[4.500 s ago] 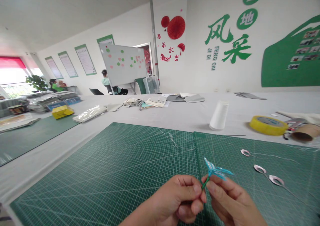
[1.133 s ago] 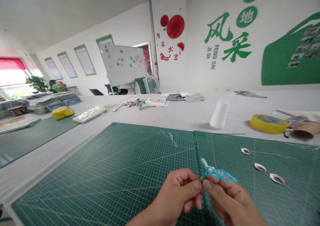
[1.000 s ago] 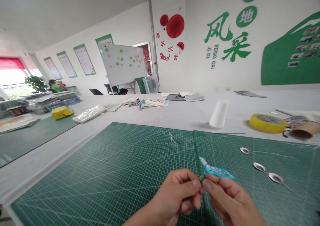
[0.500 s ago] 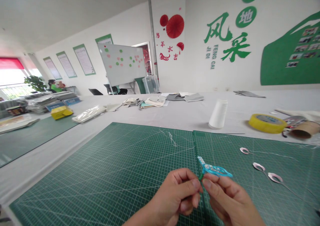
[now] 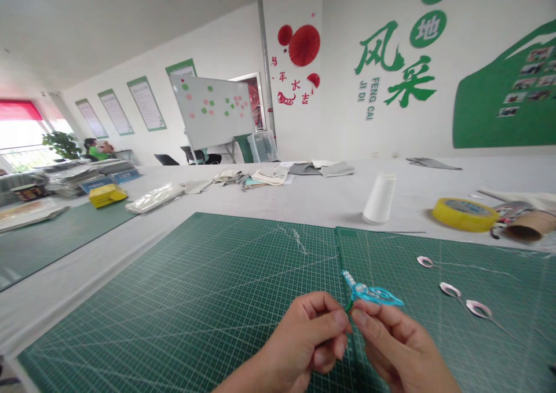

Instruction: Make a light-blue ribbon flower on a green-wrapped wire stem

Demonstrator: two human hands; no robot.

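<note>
Above the seam of the green cutting mats (image 5: 243, 277), both my hands meet at a blue openwork ornament (image 5: 377, 294) dotted with white bead-like bits. A short green stem (image 5: 349, 305) runs down from it between my fingertips. My left hand (image 5: 310, 335) is closed in a pinch at the stem's lower end. With thumb and forefinger, my right hand (image 5: 393, 338) grips the stem's top just under the ornament. To the right lie three pale pink-and-white loops (image 5: 479, 309) with thin tails. The tips of the pinching fingers hide part of the stem.
A white thread cone (image 5: 380, 199) stands behind the mats, with a roll of yellow tape (image 5: 464, 214) and a cardboard tube (image 5: 527, 226) at right. Loose white threads (image 5: 299, 242) lie on the mat. Fabric scraps (image 5: 271, 175) and a yellow box (image 5: 107, 195) are farther back.
The blue ornament has turned very slightly between my fingers. Both hands keep nearly the same place and grip.
</note>
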